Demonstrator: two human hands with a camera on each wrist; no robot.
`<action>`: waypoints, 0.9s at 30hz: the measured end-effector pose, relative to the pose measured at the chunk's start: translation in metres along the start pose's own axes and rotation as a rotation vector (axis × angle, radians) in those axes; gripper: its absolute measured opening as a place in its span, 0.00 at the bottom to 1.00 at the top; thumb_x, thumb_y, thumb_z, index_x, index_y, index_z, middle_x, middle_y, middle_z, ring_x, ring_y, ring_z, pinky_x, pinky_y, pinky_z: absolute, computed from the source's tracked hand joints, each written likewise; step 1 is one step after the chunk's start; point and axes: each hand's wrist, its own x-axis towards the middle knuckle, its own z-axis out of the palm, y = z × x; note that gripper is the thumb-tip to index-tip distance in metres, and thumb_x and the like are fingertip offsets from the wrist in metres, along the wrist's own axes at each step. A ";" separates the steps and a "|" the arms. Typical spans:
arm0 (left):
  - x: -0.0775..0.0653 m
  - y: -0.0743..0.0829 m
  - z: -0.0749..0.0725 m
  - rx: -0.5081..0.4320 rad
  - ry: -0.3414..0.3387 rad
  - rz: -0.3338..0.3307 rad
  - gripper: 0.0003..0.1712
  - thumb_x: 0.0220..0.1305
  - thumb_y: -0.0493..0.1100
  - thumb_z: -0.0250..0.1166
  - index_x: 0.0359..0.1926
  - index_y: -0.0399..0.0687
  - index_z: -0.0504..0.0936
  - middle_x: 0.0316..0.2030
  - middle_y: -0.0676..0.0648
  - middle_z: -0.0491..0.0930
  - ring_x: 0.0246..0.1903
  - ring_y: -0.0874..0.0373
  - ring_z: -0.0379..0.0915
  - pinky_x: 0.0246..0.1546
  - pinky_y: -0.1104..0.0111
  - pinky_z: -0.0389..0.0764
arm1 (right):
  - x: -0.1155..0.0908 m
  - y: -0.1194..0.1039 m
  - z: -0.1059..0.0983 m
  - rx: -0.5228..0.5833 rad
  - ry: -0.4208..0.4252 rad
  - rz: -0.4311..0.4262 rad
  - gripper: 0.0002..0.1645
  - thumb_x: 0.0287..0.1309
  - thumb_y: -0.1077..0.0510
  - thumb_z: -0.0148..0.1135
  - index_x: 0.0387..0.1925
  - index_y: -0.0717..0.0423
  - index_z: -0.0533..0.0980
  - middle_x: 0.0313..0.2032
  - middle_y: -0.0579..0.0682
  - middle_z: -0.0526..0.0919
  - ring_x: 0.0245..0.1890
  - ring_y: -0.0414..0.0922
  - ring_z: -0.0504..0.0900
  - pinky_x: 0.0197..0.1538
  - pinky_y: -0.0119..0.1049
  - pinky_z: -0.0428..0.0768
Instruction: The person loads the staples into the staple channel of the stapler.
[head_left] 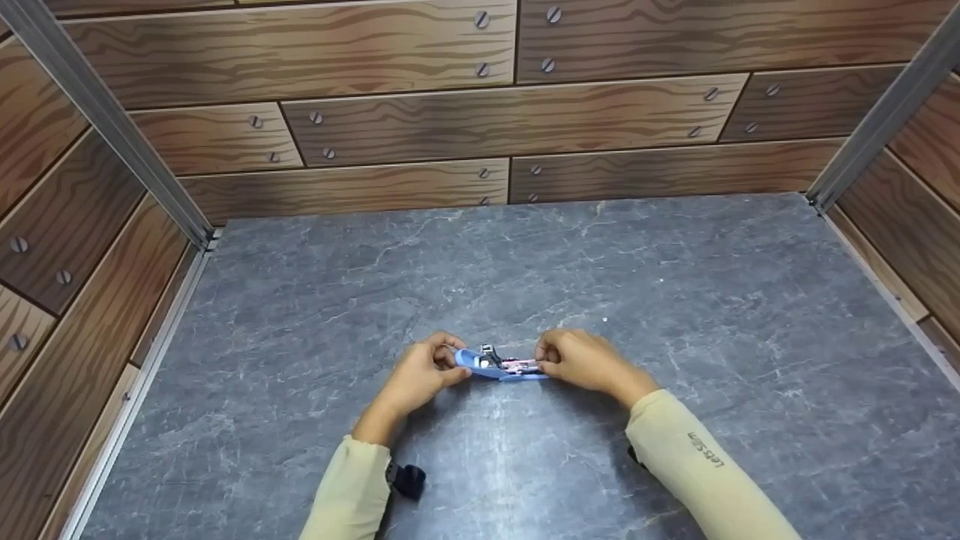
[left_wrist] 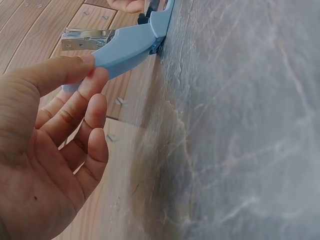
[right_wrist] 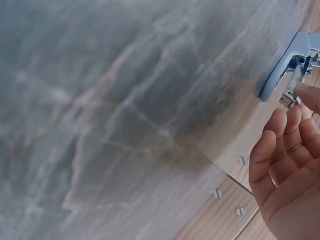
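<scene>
A light blue stapler [head_left: 491, 370] lies opened out low over the middle of the table. In the left wrist view its blue top cover [left_wrist: 129, 47] slants up, and a metal piece [left_wrist: 82, 40] sticks out beside it. My left hand [head_left: 421, 373] pinches the end of this cover between thumb and fingers. At the other end, my right hand [head_left: 589, 361] has thumb and fingertips on the metal staple rail [right_wrist: 296, 86], above the blue base [right_wrist: 280, 75]. The base rests along the tabletop. The fingers partly hide the rail's tip.
The grey marbled tabletop [head_left: 480, 277] spreads around both hands. Wood-patterned walls [head_left: 420, 127] stand at the back and sides, with metal posts [head_left: 112, 120] in the corners. Small white specks [head_left: 605, 319] lie beyond the right hand. Each forearm wears a pale sleeve [head_left: 705, 457].
</scene>
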 end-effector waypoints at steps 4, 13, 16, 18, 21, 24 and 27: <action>-0.001 0.000 0.000 0.005 0.003 -0.001 0.18 0.54 0.35 0.70 0.47 0.41 0.77 0.26 0.52 0.78 0.23 0.62 0.66 0.26 0.74 0.68 | -0.001 0.001 0.001 0.016 0.014 0.000 0.02 0.53 0.57 0.65 0.29 0.48 0.78 0.21 0.40 0.73 0.23 0.37 0.68 0.29 0.33 0.67; -0.001 0.001 0.000 0.002 0.003 0.003 0.19 0.54 0.35 0.69 0.47 0.40 0.77 0.26 0.52 0.77 0.24 0.62 0.67 0.26 0.73 0.68 | -0.001 0.004 0.002 0.025 0.038 -0.003 0.02 0.53 0.58 0.65 0.29 0.47 0.79 0.22 0.41 0.73 0.24 0.37 0.68 0.30 0.33 0.67; -0.001 0.001 0.000 0.008 0.006 -0.003 0.19 0.54 0.35 0.70 0.48 0.41 0.77 0.26 0.52 0.78 0.23 0.62 0.67 0.26 0.73 0.68 | -0.001 0.005 0.003 0.035 0.038 -0.001 0.02 0.53 0.58 0.66 0.29 0.47 0.79 0.23 0.41 0.74 0.25 0.37 0.69 0.31 0.33 0.68; -0.001 0.001 0.000 0.011 0.008 -0.003 0.19 0.54 0.35 0.70 0.47 0.41 0.77 0.26 0.52 0.78 0.23 0.62 0.66 0.26 0.73 0.68 | 0.000 0.005 0.003 0.043 0.039 -0.003 0.02 0.53 0.57 0.66 0.29 0.47 0.79 0.24 0.41 0.75 0.26 0.37 0.69 0.32 0.32 0.69; -0.001 0.000 0.000 0.009 0.010 -0.005 0.19 0.53 0.35 0.70 0.47 0.41 0.77 0.26 0.52 0.78 0.23 0.62 0.66 0.25 0.74 0.67 | 0.000 0.006 0.002 0.052 0.043 -0.011 0.02 0.53 0.57 0.67 0.30 0.48 0.80 0.25 0.42 0.76 0.26 0.37 0.70 0.33 0.33 0.70; -0.001 0.000 0.000 0.001 0.008 -0.007 0.19 0.53 0.35 0.70 0.47 0.41 0.77 0.26 0.52 0.78 0.22 0.62 0.65 0.24 0.74 0.67 | -0.001 0.006 0.002 0.054 0.049 -0.012 0.02 0.54 0.57 0.66 0.30 0.50 0.81 0.26 0.42 0.78 0.27 0.37 0.71 0.34 0.33 0.72; -0.001 -0.001 0.000 -0.009 0.003 -0.002 0.19 0.53 0.35 0.70 0.47 0.40 0.77 0.25 0.52 0.77 0.22 0.62 0.65 0.23 0.75 0.66 | 0.000 0.006 0.002 0.055 0.053 -0.007 0.03 0.55 0.56 0.66 0.30 0.51 0.81 0.27 0.42 0.80 0.28 0.36 0.72 0.35 0.34 0.72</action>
